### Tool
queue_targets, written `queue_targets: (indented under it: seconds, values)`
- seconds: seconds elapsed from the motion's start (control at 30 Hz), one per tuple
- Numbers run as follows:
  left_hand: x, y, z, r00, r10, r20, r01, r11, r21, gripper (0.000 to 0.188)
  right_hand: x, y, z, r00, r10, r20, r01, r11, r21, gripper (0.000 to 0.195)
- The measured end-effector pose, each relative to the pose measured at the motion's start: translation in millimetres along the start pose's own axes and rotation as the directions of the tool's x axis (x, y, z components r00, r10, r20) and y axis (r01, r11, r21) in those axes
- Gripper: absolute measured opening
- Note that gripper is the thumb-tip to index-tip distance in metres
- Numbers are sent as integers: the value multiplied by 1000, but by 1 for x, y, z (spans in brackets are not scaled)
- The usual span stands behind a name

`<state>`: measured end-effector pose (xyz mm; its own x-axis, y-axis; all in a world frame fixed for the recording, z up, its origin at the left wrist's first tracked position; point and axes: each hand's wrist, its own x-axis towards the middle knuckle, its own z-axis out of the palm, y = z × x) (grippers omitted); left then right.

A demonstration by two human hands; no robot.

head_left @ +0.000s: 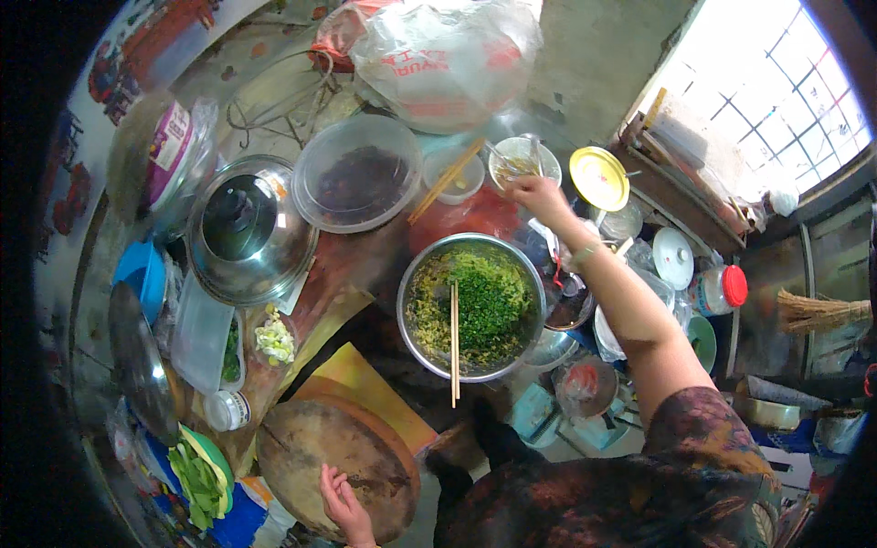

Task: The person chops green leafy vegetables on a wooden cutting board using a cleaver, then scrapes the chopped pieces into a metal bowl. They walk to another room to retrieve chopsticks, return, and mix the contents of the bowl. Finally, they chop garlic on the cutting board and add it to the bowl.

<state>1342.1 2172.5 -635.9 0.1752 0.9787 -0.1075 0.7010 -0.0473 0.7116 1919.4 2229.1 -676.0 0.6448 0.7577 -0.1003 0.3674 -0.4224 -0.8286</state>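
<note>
My right hand [538,197] reaches over the near rim of a white bowl [552,179] that has spoon handles and some yellowish food in it. Its fingers are bent downward, and whether they grip a handle is hidden. Closer to me is a steel mixing bowl [403,322] with chopped greens [479,301] over a yellowish minced mixture. A pair of chopsticks [455,349] leans in it, ends sticking out past the near rim. At the lower left, my left hand [346,507], loosely curled and holding nothing, is over a round wooden chopping block [308,445]; contact is unclear.
Left stand a glass-lidded pan [294,260], a translucent covered bowl [360,127], a dish of chopped scallion [274,339] and leafy greens [195,483]. Another pair of chopsticks [445,181] lies across a small tub [467,190]. A yellow lid [599,178] and red-capped jar [716,289] are right.
</note>
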Motion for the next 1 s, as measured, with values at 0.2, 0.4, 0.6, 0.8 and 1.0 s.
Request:
queue_targets:
  seconds: [0.2,0.4,0.6,0.8,1.0]
  values:
    - [-14,-7,-12,988,153,-37,-148,983,109,39,60,-15,70,999,-42,-18,26,843,-538,27]
    - [-32,-26,-16,1000,13,0,-13,988,157,39,77,-18,74,996,-94,-9,77,862,-502,37]
    - [-26,-14,4,995,-97,31,97,995,18,37,89,-27,86,997,-82,-9,62,820,-569,31]
    - [51,68,57,946,310,91,-306,950,-57,35,95,-24,87,998,-54,-18,33,806,-591,26]
    - [147,177,143,695,682,228,-699,715,-6,37,97,-7,94,979,-202,31,174,742,-648,23]
